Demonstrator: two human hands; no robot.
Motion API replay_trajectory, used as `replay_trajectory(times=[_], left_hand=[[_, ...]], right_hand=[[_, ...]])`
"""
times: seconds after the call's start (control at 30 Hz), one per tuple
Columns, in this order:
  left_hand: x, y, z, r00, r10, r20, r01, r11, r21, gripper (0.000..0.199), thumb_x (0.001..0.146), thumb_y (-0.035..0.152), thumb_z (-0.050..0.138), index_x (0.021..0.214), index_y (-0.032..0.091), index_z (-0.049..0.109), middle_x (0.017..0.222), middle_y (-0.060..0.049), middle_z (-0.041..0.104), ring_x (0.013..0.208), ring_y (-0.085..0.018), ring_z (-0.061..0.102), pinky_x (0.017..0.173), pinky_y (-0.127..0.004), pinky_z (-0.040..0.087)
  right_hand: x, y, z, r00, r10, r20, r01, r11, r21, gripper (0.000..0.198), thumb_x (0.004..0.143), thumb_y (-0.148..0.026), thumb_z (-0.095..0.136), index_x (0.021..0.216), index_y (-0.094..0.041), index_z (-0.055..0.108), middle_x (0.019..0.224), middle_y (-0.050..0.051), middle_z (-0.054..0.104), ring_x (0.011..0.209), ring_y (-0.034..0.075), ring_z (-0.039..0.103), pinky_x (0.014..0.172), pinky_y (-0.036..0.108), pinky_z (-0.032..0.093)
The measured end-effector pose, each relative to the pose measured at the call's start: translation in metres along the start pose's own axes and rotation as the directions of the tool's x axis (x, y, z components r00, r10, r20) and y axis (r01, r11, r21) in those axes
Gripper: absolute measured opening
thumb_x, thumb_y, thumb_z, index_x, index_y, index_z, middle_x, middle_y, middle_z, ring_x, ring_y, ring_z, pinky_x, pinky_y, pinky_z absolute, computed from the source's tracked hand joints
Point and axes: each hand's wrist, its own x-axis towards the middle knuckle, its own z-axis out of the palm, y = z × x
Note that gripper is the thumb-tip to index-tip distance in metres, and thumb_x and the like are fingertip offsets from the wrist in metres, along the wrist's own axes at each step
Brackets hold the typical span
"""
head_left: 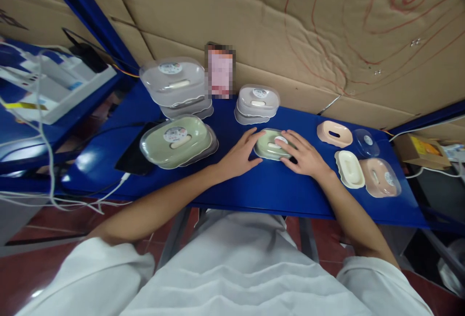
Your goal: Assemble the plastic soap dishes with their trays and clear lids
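A small green soap box (267, 150) with a clear lid and a round label lies on the blue table before me. My left hand (240, 157) is at its left end, thumb and fingers apart, the fingertips close to or touching the lid's edge. From the right, my right hand (304, 155) lays its fingers over the lid, with the thumb at the near side; it covers the box's right end and part of the label. Behind the box stands a grey lidded soap box (258, 102), stacked on grey parts.
Left are a large green lidded box (178, 144), stacked grey boxes (174, 81) and a dark flat device (129, 161) with cables. Right lie a peach tray (333, 134), clear lid (365, 142), cream tray (349, 169) and pink lidded box (381, 179). Cardboard (276, 30) backs the blue table (232, 192).
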Motion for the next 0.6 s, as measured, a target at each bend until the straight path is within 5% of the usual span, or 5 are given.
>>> replay_trajectory(times=[0.23,0.3,0.4,0.47,0.6], left_hand=[[-0.004,0.011,-0.003,1.000,0.030,-0.005,-0.030,0.999,0.021,0.067,0.100,0.026,0.067,0.162,0.026,0.041,0.167,-0.017,0.040,0.158,-0.033,0.043,0.132,-0.057,0.038],[-0.004,0.014,-0.004,0.999,0.047,-0.001,-0.046,0.998,0.042,0.063,0.101,0.026,0.065,0.159,0.026,0.044,0.164,-0.016,0.044,0.155,-0.033,0.046,0.132,-0.057,0.039],[-0.005,0.018,-0.003,0.997,0.064,0.031,-0.066,0.996,0.060,0.058,0.102,0.026,0.063,0.157,0.025,0.047,0.160,-0.015,0.049,0.152,-0.033,0.050,0.130,-0.057,0.042],[-0.006,0.020,-0.001,0.995,0.077,0.058,-0.081,0.994,0.079,0.055,0.103,0.026,0.062,0.156,0.024,0.049,0.157,-0.016,0.052,0.150,-0.032,0.052,0.129,-0.056,0.044],[-0.007,0.020,0.002,0.983,0.133,0.126,-0.150,0.979,0.136,0.053,0.103,0.026,0.061,0.156,0.022,0.052,0.158,-0.017,0.054,0.150,-0.033,0.053,0.127,-0.056,0.046]], right_hand=[[-0.021,0.045,-0.031,0.866,0.480,-0.142,-0.499,0.848,-0.178,0.070,0.106,-0.056,0.049,0.166,-0.021,0.045,0.176,0.020,0.037,0.162,0.042,0.037,0.127,0.069,0.032],[-0.036,0.053,-0.047,0.719,0.685,-0.118,-0.692,0.691,-0.209,0.065,0.107,-0.059,0.045,0.154,-0.017,0.060,0.154,0.024,0.063,0.145,0.044,0.058,0.117,0.067,0.045],[-0.059,0.059,-0.065,0.372,0.928,0.029,-0.874,0.360,-0.326,0.063,0.104,-0.064,0.048,0.119,-0.012,0.081,0.115,0.029,0.079,0.115,0.048,0.074,0.097,0.063,0.056],[-0.068,0.057,-0.068,0.248,0.962,0.112,-0.878,0.272,-0.394,0.058,0.099,-0.064,0.060,0.106,-0.011,0.084,0.109,0.031,0.079,0.109,0.050,0.076,0.091,0.062,0.058],[-0.062,0.032,-0.062,0.549,0.783,0.293,-0.770,0.610,-0.189,0.039,0.097,-0.051,0.067,0.113,-0.019,0.082,0.108,0.020,0.083,0.101,0.040,0.081,0.088,0.052,0.062]])
